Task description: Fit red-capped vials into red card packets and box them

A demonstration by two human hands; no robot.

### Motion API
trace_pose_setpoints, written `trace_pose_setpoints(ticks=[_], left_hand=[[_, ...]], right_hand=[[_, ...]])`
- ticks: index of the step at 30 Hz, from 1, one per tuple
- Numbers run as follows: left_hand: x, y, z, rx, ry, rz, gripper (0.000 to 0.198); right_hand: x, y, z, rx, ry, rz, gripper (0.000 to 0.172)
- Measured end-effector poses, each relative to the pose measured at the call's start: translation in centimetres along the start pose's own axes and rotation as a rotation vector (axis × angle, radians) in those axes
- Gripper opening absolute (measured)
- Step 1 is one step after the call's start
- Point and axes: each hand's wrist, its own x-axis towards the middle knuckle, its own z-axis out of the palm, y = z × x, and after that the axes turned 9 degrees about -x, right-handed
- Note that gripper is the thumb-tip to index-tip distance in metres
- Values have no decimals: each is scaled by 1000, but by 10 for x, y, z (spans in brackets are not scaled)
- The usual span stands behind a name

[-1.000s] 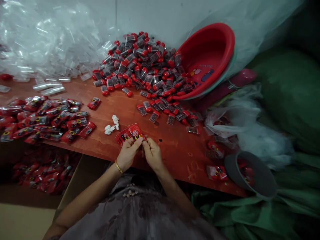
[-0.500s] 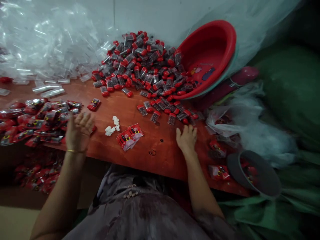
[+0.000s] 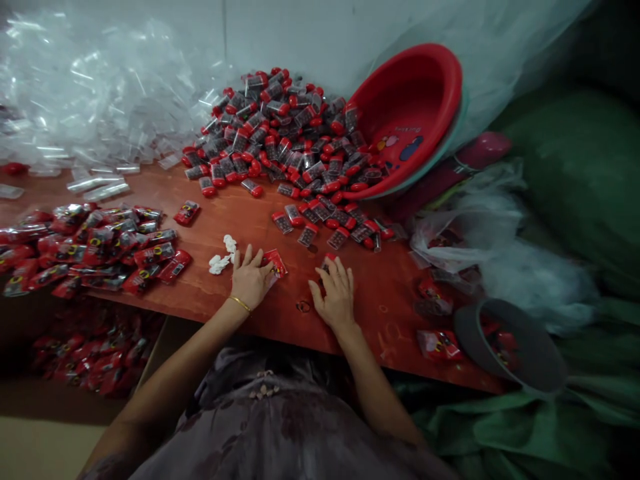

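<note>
Taking the clock from the midpoint between the two hands, with the wall at 12, I see the left hand at 9 o'clock, fingers bent and bunched over a stack of flat, red printed sachets. Whether it pinches one or only presses on them I cannot tell; the hand covers most of the stack. The right hand sits at 3 o'clock on the wooden tabletop, thumb apart and fingers curled over what looks like one red-capped container, mostly hidden.

The pile of red-capped clear containers rises at 12, against the red basin at 1. Filled sachets heap at 9, and white putty-like lumps lie just beside the left hand, towards 10.

For this handling I would peel only the top sachet with thumb and fingertip, letting the other fingers pin the rest flat so the stack doesn't fan out. I'd keep the film off the white lumps, in case they are sticky. On the right, I judge a light hold along the container's sides best, leaving the cap free of pressure.
</note>
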Motion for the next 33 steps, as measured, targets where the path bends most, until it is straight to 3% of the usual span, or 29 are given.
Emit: trace_pose_setpoints(ticks=[3,7,9,12,16,19,22,25,27,30,33], left_hand=[[-4,8,-5,-50,89,-19,26],[-7,26,-16,-96,140,17,26],[-9,33,-20,-172,160,19,29],[-11,39,-23,-467,198,-144,43],[-10,48,-22,-1192,48,-537,44],[-8,59,-19,-1569,89,-782,44],[-7,65,-18,-1671,168,-903,42],[-6,60,-20,-1690,164,-976,42],[-5,55,-22,-1701,163,-1003,42],[-3,51,-24,-1719,127,-997,42],[-2,54,-26,-1749,80,-992,41]], right_hand=[[2,-23,-10,206,52,51,29],[13,-62,-10,605,-139,273,33],[20,-73,-5,732,-175,374,30],[27,-75,2,777,-123,457,36],[25,-71,-1,712,-74,422,34],[22,-72,-5,655,-68,380,33],[23,-71,-10,626,-95,330,34],[26,-57,-15,586,-123,267,32],[28,-41,-16,396,-114,288,34],[28,-16,-9,-25,-119,404,53],[25,1,2,-162,-154,414,44]])
